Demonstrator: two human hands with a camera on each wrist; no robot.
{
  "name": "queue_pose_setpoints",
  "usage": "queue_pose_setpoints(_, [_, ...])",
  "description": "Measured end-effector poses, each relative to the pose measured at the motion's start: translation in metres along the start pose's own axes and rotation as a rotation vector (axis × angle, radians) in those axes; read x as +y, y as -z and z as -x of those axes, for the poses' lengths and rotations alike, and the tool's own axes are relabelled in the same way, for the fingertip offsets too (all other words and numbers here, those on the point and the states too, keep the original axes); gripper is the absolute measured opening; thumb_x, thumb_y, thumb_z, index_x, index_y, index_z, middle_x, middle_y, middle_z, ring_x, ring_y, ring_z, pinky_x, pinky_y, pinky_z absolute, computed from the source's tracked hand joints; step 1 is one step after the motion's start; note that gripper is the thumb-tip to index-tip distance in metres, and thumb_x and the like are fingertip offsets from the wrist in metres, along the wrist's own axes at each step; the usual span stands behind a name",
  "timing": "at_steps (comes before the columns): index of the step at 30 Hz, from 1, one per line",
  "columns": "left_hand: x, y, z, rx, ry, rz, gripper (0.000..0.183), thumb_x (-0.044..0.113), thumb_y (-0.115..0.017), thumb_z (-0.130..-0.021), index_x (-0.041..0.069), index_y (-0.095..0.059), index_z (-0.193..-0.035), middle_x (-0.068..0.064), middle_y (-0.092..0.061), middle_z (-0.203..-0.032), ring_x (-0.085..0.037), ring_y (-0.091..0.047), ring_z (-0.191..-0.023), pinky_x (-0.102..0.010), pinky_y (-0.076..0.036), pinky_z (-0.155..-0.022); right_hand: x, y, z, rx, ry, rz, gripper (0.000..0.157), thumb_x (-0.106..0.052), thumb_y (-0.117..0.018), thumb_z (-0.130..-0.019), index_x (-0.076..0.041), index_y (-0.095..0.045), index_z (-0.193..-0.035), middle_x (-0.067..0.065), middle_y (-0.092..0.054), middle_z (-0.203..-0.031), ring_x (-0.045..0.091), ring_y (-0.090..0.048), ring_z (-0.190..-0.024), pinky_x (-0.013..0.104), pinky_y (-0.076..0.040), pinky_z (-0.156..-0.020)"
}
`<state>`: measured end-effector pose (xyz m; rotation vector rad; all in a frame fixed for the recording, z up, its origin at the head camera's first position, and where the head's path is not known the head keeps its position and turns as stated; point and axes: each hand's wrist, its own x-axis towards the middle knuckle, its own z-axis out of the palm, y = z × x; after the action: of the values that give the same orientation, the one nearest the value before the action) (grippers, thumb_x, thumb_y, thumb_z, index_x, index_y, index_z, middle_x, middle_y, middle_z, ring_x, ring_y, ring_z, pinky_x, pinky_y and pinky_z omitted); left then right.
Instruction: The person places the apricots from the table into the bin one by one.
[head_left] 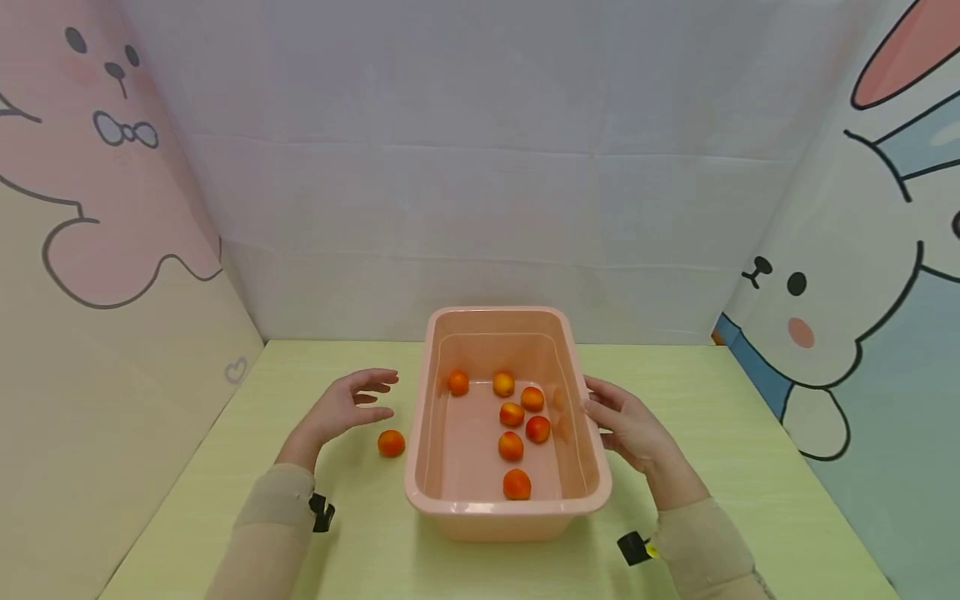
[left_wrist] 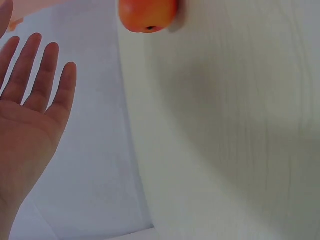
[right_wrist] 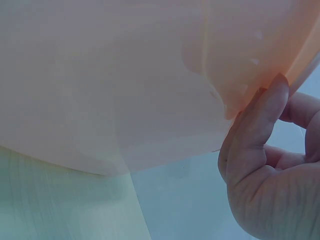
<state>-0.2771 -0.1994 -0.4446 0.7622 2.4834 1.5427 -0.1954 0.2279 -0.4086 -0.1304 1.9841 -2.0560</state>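
Note:
A pink plastic bin [head_left: 425, 408] stands on the table with several small orange-red fruits, such as one fruit [head_left: 517, 484], on its floor. My right hand [head_left: 628, 427] is at the bin's right side, its fingertips touching the wall by the rim. In the right wrist view, the fingers [right_wrist: 257, 122] lie against the outer wall, just below the rim. One loose fruit [head_left: 391, 443] sits on the table left of the bin; the left wrist view shows this smooth fruit [left_wrist: 147, 14] with a dark spot. My left hand [head_left: 351, 408] hovers above and left of it, fingers spread, holding nothing.
The pale yellow-green table [head_left: 360, 542] ends at a whitish back wall covering [head_left: 480, 200]. Side panels with cartoon animals flank it on both sides. A small black device [head_left: 322, 512] is strapped at the left wrist, another black device [head_left: 634, 548] at the right.

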Motion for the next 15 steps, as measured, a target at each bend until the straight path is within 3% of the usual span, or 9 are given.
queue_pose_setpoints(4, [-0.021,-0.003,0.003,-0.046,0.030,-0.046,0.057,0.011,-0.076,-0.076,0.006,-0.053,-0.128,-0.010,-0.053,-0.129,-0.032,-0.050,-0.113,-0.050,-0.040,-0.095,0.001,0.000,-0.001,-0.009,0.005,-0.010,0.057,-0.017,-0.050,-0.096,-0.001,-0.025,-0.144,0.020,-0.048,-0.120,0.028,-0.059,-0.101,0.040,-0.053,-0.078])
queue_pose_setpoints(9, [-0.033,-0.005,0.007,-0.111,0.054,-0.033,0.059,0.015,-0.077,-0.075,0.012,-0.053,-0.129,-0.008,-0.051,-0.132,-0.030,-0.047,-0.118,-0.050,-0.038,-0.097,0.001,0.000,-0.001,-0.009,0.006,-0.011,0.057,-0.018,-0.051,-0.096,-0.001,-0.025,-0.144,0.022,-0.047,-0.121,0.028,-0.059,-0.101,0.041,-0.052,-0.078])
queue_pose_setpoints(15, [-0.038,-0.012,0.009,-0.155,0.180,-0.123,0.061,0.025,-0.080,-0.072,0.017,-0.056,-0.127,-0.003,-0.052,-0.130,-0.034,-0.043,-0.120,-0.054,-0.035,-0.098,0.000,0.000,0.000,0.000,0.004,-0.004,0.057,-0.018,-0.051,-0.096,-0.002,-0.025,-0.144,0.022,-0.046,-0.121,0.027,-0.059,-0.101,0.041,-0.052,-0.078])
